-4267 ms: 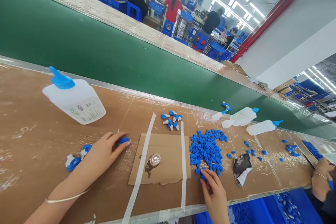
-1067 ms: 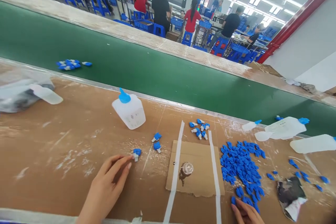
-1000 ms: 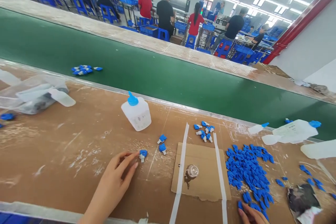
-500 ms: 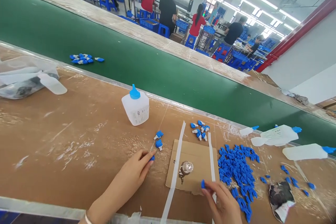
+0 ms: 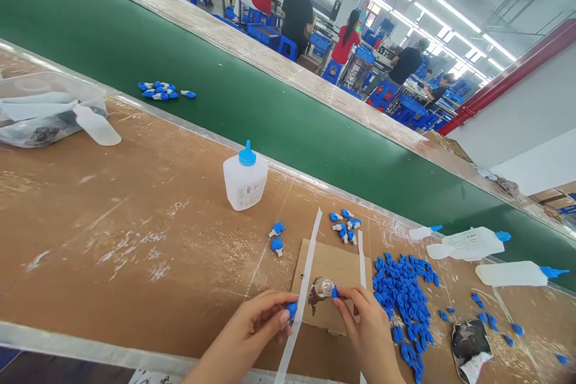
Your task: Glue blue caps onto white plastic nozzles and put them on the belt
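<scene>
My left hand (image 5: 265,327) pinches a small blue plastic part (image 5: 291,310) over the left strip of white tape (image 5: 302,288). Between the thumb and fingers of my right hand (image 5: 366,324) is another blue piece (image 5: 335,292), held against or right beside a small clear round container (image 5: 323,287). That container stands on a taped-down cardboard sheet (image 5: 333,259), with a dark wet stain at its side. To the right of the sheet lies a heap of blue parts (image 5: 402,288). Several blue-and-white pieces (image 5: 345,227) rest beyond the sheet, and two more (image 5: 276,239) lie to its left.
A white bottle with a blue nozzle (image 5: 246,181) stands near the green belt (image 5: 288,114). More bottles (image 5: 513,273) lie at right, near a dark crumpled piece (image 5: 470,348). A plastic bag (image 5: 45,126) sits at left. Blue-and-white parts (image 5: 159,91) rest on the belt. People work beyond.
My left hand has moved right and nearer with its blue part. My right hand has brought its blue piece up and left to the clear container. The camera view has shifted slightly.
</scene>
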### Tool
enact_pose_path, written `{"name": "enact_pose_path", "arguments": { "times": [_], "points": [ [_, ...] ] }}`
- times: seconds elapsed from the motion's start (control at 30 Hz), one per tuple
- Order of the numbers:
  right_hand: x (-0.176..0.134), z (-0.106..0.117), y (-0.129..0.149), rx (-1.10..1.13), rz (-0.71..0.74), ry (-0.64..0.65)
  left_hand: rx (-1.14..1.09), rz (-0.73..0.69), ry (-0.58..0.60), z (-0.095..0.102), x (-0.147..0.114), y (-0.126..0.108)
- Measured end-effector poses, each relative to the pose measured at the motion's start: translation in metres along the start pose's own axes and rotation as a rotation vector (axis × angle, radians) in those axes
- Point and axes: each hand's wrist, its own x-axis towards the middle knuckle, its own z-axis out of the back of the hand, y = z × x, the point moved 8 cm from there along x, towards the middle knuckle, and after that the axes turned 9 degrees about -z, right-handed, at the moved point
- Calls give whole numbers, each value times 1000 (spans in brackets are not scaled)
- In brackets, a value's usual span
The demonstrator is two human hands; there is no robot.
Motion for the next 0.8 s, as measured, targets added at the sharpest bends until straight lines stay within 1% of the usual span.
{"name": "enact_pose_path", "arguments": {
  "times": [0.07, 0.17, 0.27, 0.37, 0.43, 0.5, 0.6, 0.7, 0.77, 0.8],
  "points": [
    [-4, 3, -2, 59, -16, -28, -125, 77, 4, -10, 2, 10],
    [-13, 8, -2, 204, -15, -53, -285, 166, -20, -25, 4, 22],
    [-27, 7, 6, 365, 15, -27, -370, 215, -1, -39, 3, 30],
    [-38, 1, 6, 479, -66, -44, -343, 218, 34, -46, 0, 31],
    [-43, -5, 3, 508, -135, -71, -311, 234, 50, -48, -2, 33],
    [-47, -11, 3, 511, -156, -66, -284, 266, 60, -48, -5, 38],
    [-51, -19, 4, 470, -158, -40, -231, 279, 73, -49, -5, 46],
    [-56, -22, 7, 348, -121, -27, -152, 258, 92, -52, -3, 51],
    [-62, -23, 5, 315, -60, -8, -64, 237, 91, -46, -3, 55],
    [-66, -21, -1, 320, -48, -5, -9, 217, 65, -38, -3, 56]
  ]
}}
